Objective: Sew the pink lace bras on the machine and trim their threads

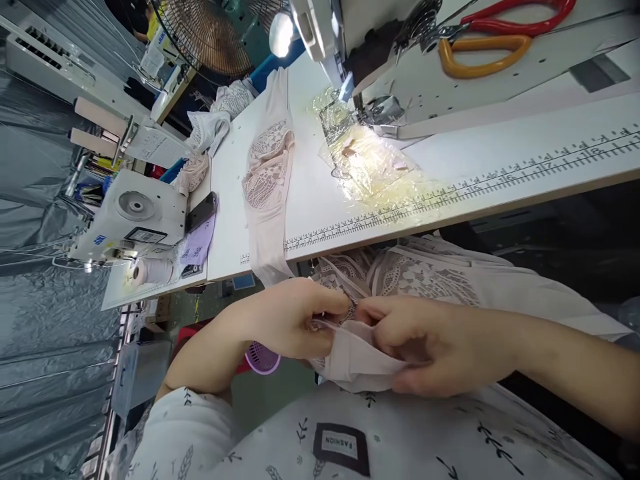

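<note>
Close to my body, below the table edge, both hands hold a pale pink bra [357, 357] by its smooth fabric. My left hand [300, 317] has its fingers curled and pinched on the cloth. Beside it, my right hand [430, 340] is closed on the same cloth, its fingertips almost meeting those of the left. The exact grip points are hidden in the folds. Behind the hands lie more pale pieces with lace cups [420, 277], spread over my lap. Another lace bra [270, 173] rests on the white table [310, 200], one end hanging over its front edge.
A lit sewing machine [320, 33] stands at the back, with yellowish clear film [370, 167] about its needle area. Scissors [490, 40] with red and orange handles lie right. A second sewing machine [135, 210], a phone [201, 212] and a thread cone [153, 272] are left.
</note>
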A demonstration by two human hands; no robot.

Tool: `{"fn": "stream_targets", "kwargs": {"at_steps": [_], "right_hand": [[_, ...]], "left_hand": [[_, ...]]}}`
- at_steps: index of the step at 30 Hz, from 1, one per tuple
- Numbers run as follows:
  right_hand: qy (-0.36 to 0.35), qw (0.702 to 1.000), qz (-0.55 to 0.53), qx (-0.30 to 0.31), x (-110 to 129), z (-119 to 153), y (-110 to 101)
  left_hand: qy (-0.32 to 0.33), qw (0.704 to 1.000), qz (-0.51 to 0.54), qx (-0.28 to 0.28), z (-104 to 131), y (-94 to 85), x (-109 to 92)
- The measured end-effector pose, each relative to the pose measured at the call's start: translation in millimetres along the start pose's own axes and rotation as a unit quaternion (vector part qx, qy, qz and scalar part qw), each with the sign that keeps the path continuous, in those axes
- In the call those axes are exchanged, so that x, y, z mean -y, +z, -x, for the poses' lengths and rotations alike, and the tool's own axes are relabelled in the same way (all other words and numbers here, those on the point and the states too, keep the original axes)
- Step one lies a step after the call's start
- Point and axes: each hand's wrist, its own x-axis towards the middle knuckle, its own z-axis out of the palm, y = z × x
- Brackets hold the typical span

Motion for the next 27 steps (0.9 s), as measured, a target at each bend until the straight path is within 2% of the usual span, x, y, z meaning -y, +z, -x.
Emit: {"fn": "stream_targets", "kwargs": {"at_steps": [2, 5, 10, 15, 19, 27], "right_hand": [[0.005, 0.999, -0.024, 0.026, 7, -3, -4], [0.032, 0.998, -0.003, 0.06, 12, -8, -8], [0.072, 0.992, 0.046, 0.089, 1, 3, -11], [0.044, 0.985, 0.163, 0.031, -9, 28, -12], [-0.003, 0.992, 0.124, -0.013, -14, 42, -15], [0.012, 0.992, 0.073, -0.099, -30, 58, -12]], "left_hand": [[0.006, 1.0, 0.015, 0.023, -1, -1.1, 0], [0.016, 0.999, 0.034, 0.038, -2, -0.6, 2], [0.019, 0.999, 0.023, 0.03, 2, 0.9, 6], [0.023, 1.0, 0.012, 0.01, 11, -2.5, 7], [0.023, 1.0, 0.01, -0.003, 18, -6.4, 4], [0.02, 0.999, -0.019, -0.04, 37, -8.0, -4]]}}
